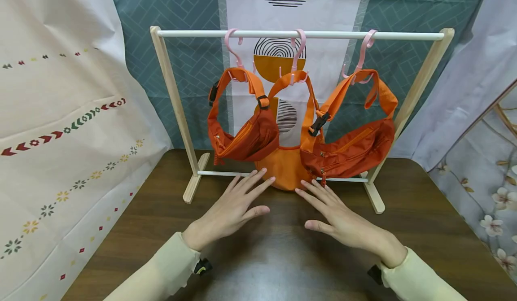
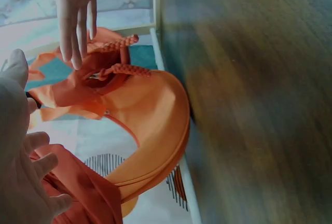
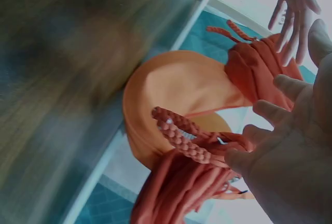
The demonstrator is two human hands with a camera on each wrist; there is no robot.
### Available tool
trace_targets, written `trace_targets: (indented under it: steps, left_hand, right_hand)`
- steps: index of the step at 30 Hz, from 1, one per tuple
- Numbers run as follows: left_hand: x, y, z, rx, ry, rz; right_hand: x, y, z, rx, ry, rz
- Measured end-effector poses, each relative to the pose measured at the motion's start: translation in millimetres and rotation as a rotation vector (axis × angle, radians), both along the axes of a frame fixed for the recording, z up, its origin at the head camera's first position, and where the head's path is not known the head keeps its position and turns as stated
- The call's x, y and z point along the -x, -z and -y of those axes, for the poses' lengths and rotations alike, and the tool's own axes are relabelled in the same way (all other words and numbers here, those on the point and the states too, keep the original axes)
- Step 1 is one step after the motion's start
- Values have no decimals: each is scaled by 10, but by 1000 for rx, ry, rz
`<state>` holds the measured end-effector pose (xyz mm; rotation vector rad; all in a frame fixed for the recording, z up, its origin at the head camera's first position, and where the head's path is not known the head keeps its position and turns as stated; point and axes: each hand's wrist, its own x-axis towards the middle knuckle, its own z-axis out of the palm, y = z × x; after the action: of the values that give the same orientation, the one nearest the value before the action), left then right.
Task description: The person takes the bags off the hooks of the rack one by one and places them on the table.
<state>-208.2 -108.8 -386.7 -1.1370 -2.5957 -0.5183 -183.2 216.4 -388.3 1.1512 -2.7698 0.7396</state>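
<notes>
Head view | left fingers [image 1: 260, 189], right fingers [image 1: 310, 198] spread, released | orange bag [image 1: 284, 168] ahead, between them

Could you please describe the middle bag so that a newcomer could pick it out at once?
Find the rack on the table and go to its middle pink hook. The middle bag hangs there, partly covered by both neighbours. Unlike the redder left bag and right bag, its visible body is plain light orange with a rounded bottom.
</notes>
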Motion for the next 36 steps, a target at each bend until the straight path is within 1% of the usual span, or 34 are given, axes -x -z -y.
trace_targets:
  steps: [5,8,12,17,21,25,30,36]
  left_hand:
    - [-4,-65,10,-30,1,-5]
    - [-2,-96,22,-36,-11,-11]
    - [16,-125,38,-46,-23,-45]
    - [56,-161,66,-80,-16,-76]
    - [90,-205,85,-106,-11,-100]
    - [108,-271,81,-126,-5,-113]
    - [140,-368,76,-159,12,-130]
    - [185,-526,61,-237,22,-176]
  right_hand:
    - [-9,-92,7,20,9,-1]
    - [2,-148,13,26,9,-14]
    - [34,-240,11,54,20,-23]
    - [72,-348,3,76,38,-15]
    - [106,-414,10,78,33,-30]
    - [126,-484,20,68,34,-46]
    - [154,-580,35,67,53,-39]
    - [208,-714,45,76,43,-40]
